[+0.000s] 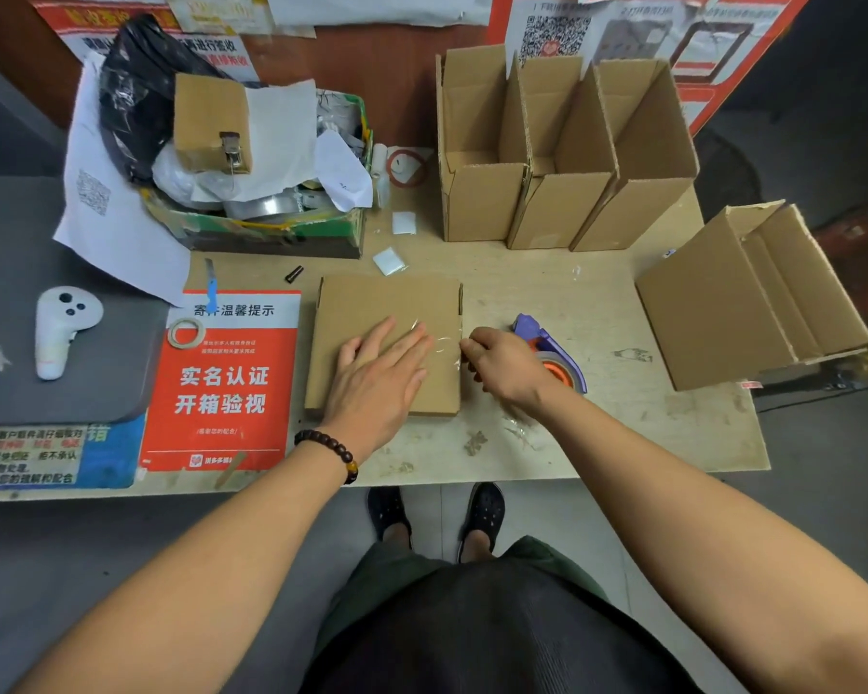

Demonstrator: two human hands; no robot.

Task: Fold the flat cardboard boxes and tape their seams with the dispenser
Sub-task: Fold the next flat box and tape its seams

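1 box (372, 313) is lying at bench (597, 303) centre, mid-taping: left hand (377, 378) pressing flat, fingers straight; right hand (502, 365) pinching tape (444, 343) at its 3 o'clock edge. Dispenser (552, 350) is sitting just beyond. Next, smoothing the tape down.

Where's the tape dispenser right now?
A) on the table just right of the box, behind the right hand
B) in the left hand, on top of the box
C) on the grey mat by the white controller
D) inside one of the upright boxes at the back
A: the purple tape dispenser sits on the table right of the box, partly hidden by the right hand, which pinches clear tape at the box edge.
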